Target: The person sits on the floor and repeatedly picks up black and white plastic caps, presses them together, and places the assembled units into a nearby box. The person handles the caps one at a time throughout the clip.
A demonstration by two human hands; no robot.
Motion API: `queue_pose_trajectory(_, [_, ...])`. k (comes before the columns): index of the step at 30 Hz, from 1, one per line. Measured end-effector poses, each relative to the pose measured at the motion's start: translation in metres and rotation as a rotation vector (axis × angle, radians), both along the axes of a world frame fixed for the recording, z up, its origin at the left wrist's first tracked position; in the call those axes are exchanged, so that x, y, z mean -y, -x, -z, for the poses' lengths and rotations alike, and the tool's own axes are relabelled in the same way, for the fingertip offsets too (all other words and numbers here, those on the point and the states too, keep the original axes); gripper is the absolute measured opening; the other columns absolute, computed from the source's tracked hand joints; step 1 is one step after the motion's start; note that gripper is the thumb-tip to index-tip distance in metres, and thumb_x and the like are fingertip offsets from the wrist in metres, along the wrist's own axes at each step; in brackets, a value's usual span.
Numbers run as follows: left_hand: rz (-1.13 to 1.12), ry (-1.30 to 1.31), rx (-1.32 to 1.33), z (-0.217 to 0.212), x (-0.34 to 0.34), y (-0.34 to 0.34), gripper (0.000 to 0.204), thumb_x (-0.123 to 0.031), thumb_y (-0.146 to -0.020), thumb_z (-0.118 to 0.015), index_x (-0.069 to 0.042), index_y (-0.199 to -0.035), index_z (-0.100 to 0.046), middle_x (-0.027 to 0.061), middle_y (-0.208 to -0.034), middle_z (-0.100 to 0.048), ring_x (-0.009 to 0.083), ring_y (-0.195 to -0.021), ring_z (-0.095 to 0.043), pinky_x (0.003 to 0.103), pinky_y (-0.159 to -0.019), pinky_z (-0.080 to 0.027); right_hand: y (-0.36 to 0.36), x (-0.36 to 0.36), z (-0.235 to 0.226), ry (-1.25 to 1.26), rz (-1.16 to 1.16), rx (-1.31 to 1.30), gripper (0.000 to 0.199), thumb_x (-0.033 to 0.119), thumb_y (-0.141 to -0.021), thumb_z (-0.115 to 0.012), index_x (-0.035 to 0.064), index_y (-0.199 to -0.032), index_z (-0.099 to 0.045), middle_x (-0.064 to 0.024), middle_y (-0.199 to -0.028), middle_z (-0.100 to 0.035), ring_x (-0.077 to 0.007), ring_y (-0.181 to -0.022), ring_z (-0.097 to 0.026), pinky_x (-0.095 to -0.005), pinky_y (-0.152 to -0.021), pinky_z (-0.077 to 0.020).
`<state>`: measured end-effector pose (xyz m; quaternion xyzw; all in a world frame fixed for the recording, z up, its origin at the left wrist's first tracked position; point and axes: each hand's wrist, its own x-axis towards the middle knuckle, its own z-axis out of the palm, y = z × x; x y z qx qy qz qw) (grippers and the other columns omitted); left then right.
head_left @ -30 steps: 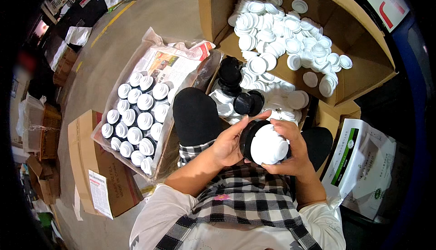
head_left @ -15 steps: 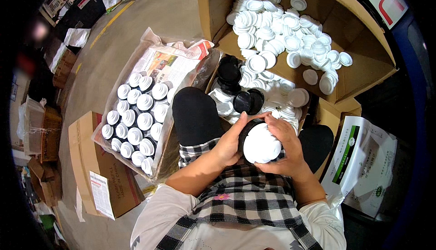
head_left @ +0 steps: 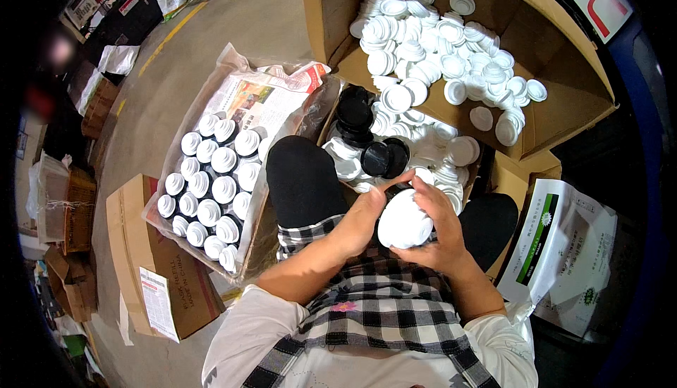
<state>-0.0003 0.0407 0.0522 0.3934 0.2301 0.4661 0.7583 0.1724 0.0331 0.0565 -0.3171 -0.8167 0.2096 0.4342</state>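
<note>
Both my hands hold one black jar topped with a white lid [head_left: 404, 220] over my lap. My left hand [head_left: 365, 216] wraps its left side, fingers reaching over the top edge. My right hand [head_left: 438, 227] cups the lid from the right and below. Just beyond my hands lie loose black jars [head_left: 384, 157] and white lids [head_left: 451, 169] in a low box between my knees. A large cardboard box [head_left: 564, 99] full of white lids stands open at the far right.
A tray [head_left: 243, 106] lined with newspaper, holding several capped white-lidded jars [head_left: 211, 190], lies to my left on a flat brown carton [head_left: 134, 261]. A white and green bag [head_left: 564, 254] sits at my right. Concrete floor and more cartons lie to the far left.
The white-lidded jar has turned slightly in my hands, and my left fingers have shifted up over its top edge. Everything else is still.
</note>
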Motion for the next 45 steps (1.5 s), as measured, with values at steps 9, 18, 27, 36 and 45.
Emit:
queue_pose_trajectory(9, [0.014, -0.286, -0.455, 0.009, -0.004, 0.008, 0.072, -0.010, -0.075, -0.071, 0.000, -0.136, -0.033, 0.0120, -0.128, -0.047, 0.0154, -0.114, -0.044, 0.030, -0.098, -0.032, -0.005, -0.013, 0.015, 0.488, -0.049, -0.252, 0.090, 0.039, -0.066, -0.077, 0.0008, -0.134, -0.032, -0.0174, -0.134, -0.038, -0.0270, -0.125, -0.038, -0.0369, -0.101, -0.0303])
queue_pose_trajectory(18, [-0.484, -0.462, -0.615, 0.053, 0.013, -0.033, 0.062, -0.003, -0.078, -0.064, 0.004, -0.130, -0.032, 0.0173, -0.123, -0.044, 0.0235, -0.113, -0.044, 0.033, -0.098, -0.032, 0.020, -0.037, 0.057, 0.639, 0.295, -0.537, 0.047, 0.035, -0.098, -0.028, 0.0000, -0.092, -0.059, -0.0048, -0.084, -0.059, -0.0113, -0.076, -0.052, -0.0252, -0.071, -0.0410])
queue_pose_trajectory(27, [-0.563, -0.365, -0.587, 0.076, 0.008, -0.026, 0.053, -0.007, -0.080, -0.063, 0.005, -0.126, -0.040, 0.0166, -0.116, -0.052, 0.0210, -0.106, -0.052, 0.030, -0.091, -0.040, 0.032, -0.049, 0.077, 0.536, 0.359, -0.413, 0.044, 0.033, -0.096, -0.031, -0.0003, -0.085, -0.057, -0.0032, -0.070, -0.050, -0.0118, -0.063, -0.042, -0.0278, -0.059, -0.0347])
queue_pose_trajectory(36, [-0.840, -0.246, -0.638, 0.085, -0.055, 0.109, 0.052, -0.009, -0.077, -0.069, 0.002, -0.121, -0.044, 0.0128, -0.111, -0.055, 0.0208, -0.103, -0.053, 0.031, -0.088, -0.043, 0.023, -0.056, 0.091, 0.887, 0.138, -0.554, 0.065, 0.056, -0.092, -0.027, 0.0032, -0.129, -0.036, -0.0186, -0.131, -0.041, -0.0279, -0.124, -0.038, -0.0463, -0.101, -0.0282])
queue_pose_trajectory(45, [-1.125, -0.060, -1.145, 0.159, -0.177, 0.289, 0.050, -0.018, -0.072, -0.073, 0.005, -0.112, -0.053, 0.0170, -0.096, -0.061, 0.0223, -0.085, -0.059, 0.032, -0.077, -0.046, -0.014, -0.020, 0.168, 1.279, 0.492, -0.458, 0.033, 0.035, -0.092, -0.049, 0.0066, -0.107, -0.052, -0.0053, -0.097, -0.059, -0.0130, -0.085, -0.057, -0.0223, -0.064, -0.0436])
